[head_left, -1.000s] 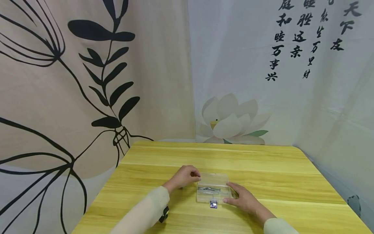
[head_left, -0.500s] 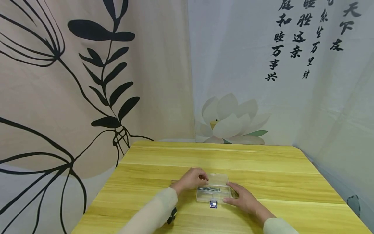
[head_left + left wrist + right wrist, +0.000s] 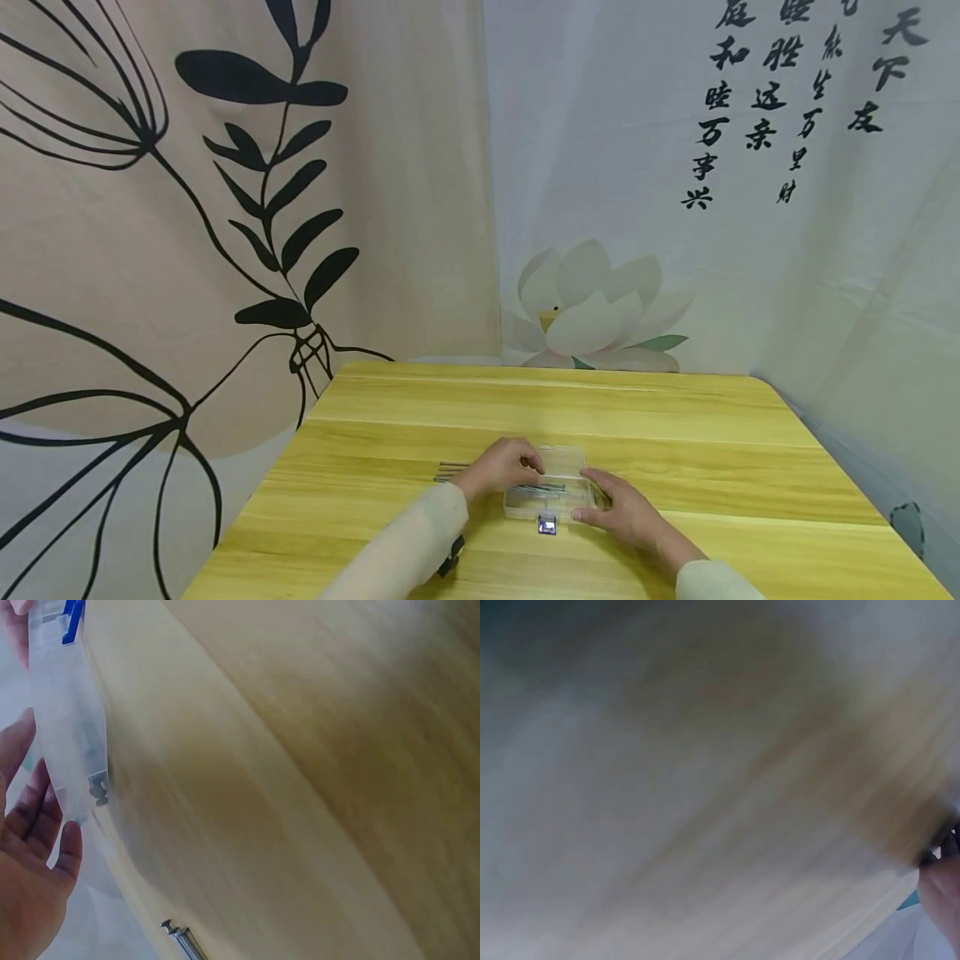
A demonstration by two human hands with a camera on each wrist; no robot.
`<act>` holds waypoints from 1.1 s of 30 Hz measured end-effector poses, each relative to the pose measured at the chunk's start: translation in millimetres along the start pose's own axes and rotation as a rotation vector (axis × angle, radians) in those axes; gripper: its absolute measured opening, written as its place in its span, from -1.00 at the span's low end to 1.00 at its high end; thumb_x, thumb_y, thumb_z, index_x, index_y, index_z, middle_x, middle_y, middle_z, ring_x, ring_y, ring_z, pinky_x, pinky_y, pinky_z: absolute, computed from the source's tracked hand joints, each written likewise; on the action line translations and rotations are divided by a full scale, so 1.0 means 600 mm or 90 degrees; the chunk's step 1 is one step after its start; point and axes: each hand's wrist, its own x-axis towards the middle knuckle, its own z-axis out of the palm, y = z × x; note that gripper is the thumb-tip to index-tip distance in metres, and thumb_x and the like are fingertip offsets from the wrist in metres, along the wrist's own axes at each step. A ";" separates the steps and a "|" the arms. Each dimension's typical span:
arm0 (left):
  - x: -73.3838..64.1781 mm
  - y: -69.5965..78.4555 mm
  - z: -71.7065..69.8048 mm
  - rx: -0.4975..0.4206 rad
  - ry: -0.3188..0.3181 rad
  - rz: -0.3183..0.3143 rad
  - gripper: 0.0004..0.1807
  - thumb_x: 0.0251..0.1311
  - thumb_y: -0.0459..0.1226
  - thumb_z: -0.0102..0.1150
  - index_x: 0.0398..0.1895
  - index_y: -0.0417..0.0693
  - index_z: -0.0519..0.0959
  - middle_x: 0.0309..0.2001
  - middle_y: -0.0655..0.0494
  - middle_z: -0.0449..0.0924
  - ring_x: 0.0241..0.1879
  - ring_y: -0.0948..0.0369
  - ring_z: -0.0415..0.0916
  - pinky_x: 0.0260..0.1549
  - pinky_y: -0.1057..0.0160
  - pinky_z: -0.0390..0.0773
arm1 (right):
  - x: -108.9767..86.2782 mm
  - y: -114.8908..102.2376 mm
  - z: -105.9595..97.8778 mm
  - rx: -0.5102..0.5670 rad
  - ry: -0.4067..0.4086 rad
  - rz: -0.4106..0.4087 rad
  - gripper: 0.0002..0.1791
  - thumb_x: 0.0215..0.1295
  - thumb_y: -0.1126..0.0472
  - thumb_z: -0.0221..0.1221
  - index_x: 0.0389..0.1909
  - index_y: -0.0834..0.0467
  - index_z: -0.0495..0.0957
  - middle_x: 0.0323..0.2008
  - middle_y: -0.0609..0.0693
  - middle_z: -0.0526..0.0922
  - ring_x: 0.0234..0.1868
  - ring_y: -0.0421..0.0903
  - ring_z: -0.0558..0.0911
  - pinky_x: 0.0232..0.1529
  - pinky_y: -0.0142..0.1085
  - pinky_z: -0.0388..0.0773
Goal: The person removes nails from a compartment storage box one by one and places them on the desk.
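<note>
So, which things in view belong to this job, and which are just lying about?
Likely part of the job:
clear plastic box, open
its blue latch
nails inside it
nails outside it
left hand, at the box
right hand, holding the box

Probably just surroundings:
wooden table
printed cloth behind it

Soft, even light keeps the head view clear (the right wrist view heavily blurred).
</note>
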 end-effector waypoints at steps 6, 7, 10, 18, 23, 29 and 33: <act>0.002 0.000 0.007 -0.009 -0.015 0.001 -0.96 0.13 -0.27 0.44 -0.39 0.04 0.73 -0.33 0.37 0.55 -0.28 0.41 0.44 -0.18 0.37 0.48 | -0.003 -0.001 -0.001 -0.006 -0.001 -0.011 -0.12 0.17 -0.13 0.38 0.42 0.20 0.32 0.38 0.31 0.30 0.38 0.38 0.23 0.30 0.28 0.13; 0.002 0.001 0.008 -0.011 -0.017 0.001 -0.96 0.13 -0.28 0.44 -0.39 0.04 0.74 -0.33 0.37 0.55 -0.29 0.41 0.43 -0.18 0.37 0.48 | -0.003 -0.002 -0.001 -0.007 -0.001 -0.013 -0.12 0.17 -0.13 0.38 0.42 0.20 0.33 0.38 0.31 0.30 0.38 0.38 0.23 0.29 0.28 0.13; 0.002 0.002 0.009 -0.013 -0.023 0.002 -0.97 0.13 -0.28 0.44 -0.38 0.04 0.75 -0.32 0.37 0.54 -0.29 0.41 0.43 -0.19 0.38 0.48 | -0.004 -0.003 -0.001 -0.010 0.000 -0.017 -0.13 0.17 -0.13 0.38 0.42 0.20 0.32 0.38 0.31 0.30 0.38 0.38 0.23 0.29 0.29 0.13; 0.006 -0.003 0.011 -0.016 -0.034 -0.005 -0.94 0.11 -0.31 0.45 -0.38 0.06 0.77 -0.30 0.37 0.52 -0.27 0.41 0.41 -0.16 0.37 0.46 | -0.005 -0.005 -0.001 -0.020 0.000 -0.013 -0.13 0.19 -0.14 0.36 0.42 0.19 0.32 0.39 0.31 0.29 0.38 0.38 0.23 0.28 0.30 0.14; 0.009 -0.007 0.010 0.001 -0.043 0.011 -0.96 0.11 -0.31 0.45 -0.37 0.02 0.79 -0.30 0.36 0.51 -0.27 0.43 0.40 -0.17 0.40 0.46 | -0.005 -0.007 -0.001 -0.020 0.000 -0.008 -0.13 0.19 -0.13 0.36 0.42 0.19 0.32 0.39 0.31 0.29 0.38 0.39 0.22 0.28 0.30 0.13; 0.010 -0.008 0.008 0.045 -0.051 0.027 -0.96 0.11 -0.26 0.45 -0.37 0.01 0.80 -0.27 0.35 0.49 -0.26 0.44 0.39 -0.17 0.42 0.45 | -0.005 -0.008 -0.001 -0.022 0.004 -0.006 -0.13 0.19 -0.13 0.37 0.42 0.19 0.32 0.39 0.31 0.29 0.38 0.38 0.22 0.29 0.29 0.13; 0.015 -0.009 0.008 0.089 -0.063 0.041 -0.94 0.11 -0.22 0.45 -0.35 0.03 0.80 -0.25 0.36 0.49 -0.24 0.44 0.38 -0.14 0.42 0.43 | -0.004 -0.007 -0.001 -0.025 0.005 -0.006 -0.12 0.18 -0.14 0.37 0.42 0.19 0.32 0.39 0.31 0.29 0.38 0.38 0.23 0.29 0.28 0.13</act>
